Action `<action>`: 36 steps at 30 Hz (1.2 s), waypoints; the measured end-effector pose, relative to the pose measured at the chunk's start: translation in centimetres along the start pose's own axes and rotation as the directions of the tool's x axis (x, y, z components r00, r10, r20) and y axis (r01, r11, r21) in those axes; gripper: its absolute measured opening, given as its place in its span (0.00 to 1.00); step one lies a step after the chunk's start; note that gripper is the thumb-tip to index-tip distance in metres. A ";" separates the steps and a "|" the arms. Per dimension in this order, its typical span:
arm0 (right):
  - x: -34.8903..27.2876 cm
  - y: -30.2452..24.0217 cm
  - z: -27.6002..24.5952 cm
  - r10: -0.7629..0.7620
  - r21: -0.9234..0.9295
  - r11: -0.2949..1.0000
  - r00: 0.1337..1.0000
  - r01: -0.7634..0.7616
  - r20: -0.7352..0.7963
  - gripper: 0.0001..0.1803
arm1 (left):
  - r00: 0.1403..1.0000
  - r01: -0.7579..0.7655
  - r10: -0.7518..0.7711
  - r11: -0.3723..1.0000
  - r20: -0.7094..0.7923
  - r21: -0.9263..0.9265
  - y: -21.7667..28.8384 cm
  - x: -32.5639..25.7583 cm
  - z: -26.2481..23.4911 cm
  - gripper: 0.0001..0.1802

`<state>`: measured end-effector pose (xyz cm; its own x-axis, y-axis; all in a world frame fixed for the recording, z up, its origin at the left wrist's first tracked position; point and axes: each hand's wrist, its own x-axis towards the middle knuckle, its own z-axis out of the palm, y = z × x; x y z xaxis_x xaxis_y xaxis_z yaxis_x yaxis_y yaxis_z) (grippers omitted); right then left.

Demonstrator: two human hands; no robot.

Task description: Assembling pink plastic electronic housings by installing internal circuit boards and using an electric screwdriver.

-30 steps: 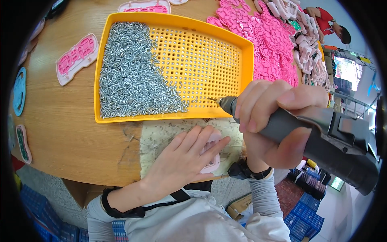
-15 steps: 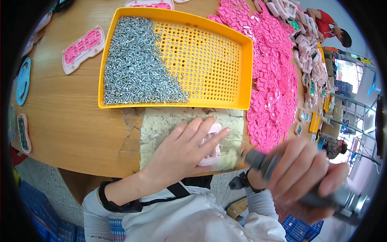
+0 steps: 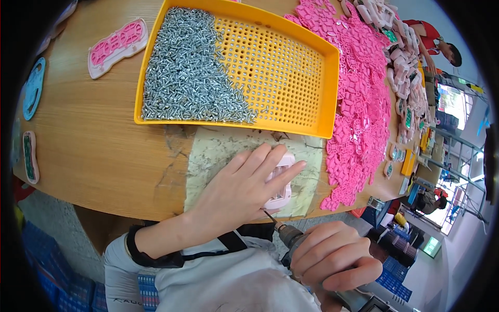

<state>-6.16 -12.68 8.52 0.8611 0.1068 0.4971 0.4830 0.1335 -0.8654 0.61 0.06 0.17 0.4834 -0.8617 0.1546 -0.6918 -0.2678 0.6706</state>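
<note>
My left hand (image 3: 236, 184) lies over a pale pink plastic housing (image 3: 281, 196), its fingers holding the part down on a worn, pale yellow-green mat (image 3: 202, 156). The housing has a windowed middle; my palm and fingers cover much of its left side. In my right hand (image 3: 332, 255) is a dark power screwdriver (image 3: 292, 237), fingers wrapped around its body. Its thin bit points up and left, the tip at the lower end of the housing beside my left hand. Whether the tip touches a screw cannot be made out.
Beyond the mat stands a yellow perforated tray (image 3: 332, 112) with silver screws (image 3: 192, 73) heaped at its left. Pink plastic frames (image 3: 358, 119) pile up on the right. A pink-and-white shell (image 3: 118, 48) and a green-filled piece (image 3: 30, 158) lie left. Another person (image 3: 429, 39) is far right.
My right hand has swung left and inward with the power screwdriver, bringing its bit to the housing. My left hand stays on the housing. The view has shifted slightly.
</note>
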 end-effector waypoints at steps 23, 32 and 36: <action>0.7 -0.7 -1.4 -0.053 0.151 0.988 0.974 0.019 0.221 0.11 | 0.998 -0.009 0.012 0.997 0.055 -0.070 -0.3 -0.2 -0.5 0.52; 0.9 -1.2 -0.3 -0.175 -0.112 0.980 0.978 0.162 -0.114 0.18 | 0.935 -0.270 0.229 0.954 -0.269 -0.128 1.2 -2.0 -1.0 0.26; 0.1 -1.3 -0.1 -0.170 -0.099 0.982 0.981 0.160 -0.094 0.15 | 0.947 -0.252 0.247 0.968 -0.204 0.001 2.5 -2.5 -2.1 0.17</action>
<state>-6.71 -12.91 9.66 0.7777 -0.0106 0.6285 0.6281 0.0505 -0.7765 -1.15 2.42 2.99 0.3969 -0.7943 0.4600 -0.7917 -0.0426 0.6094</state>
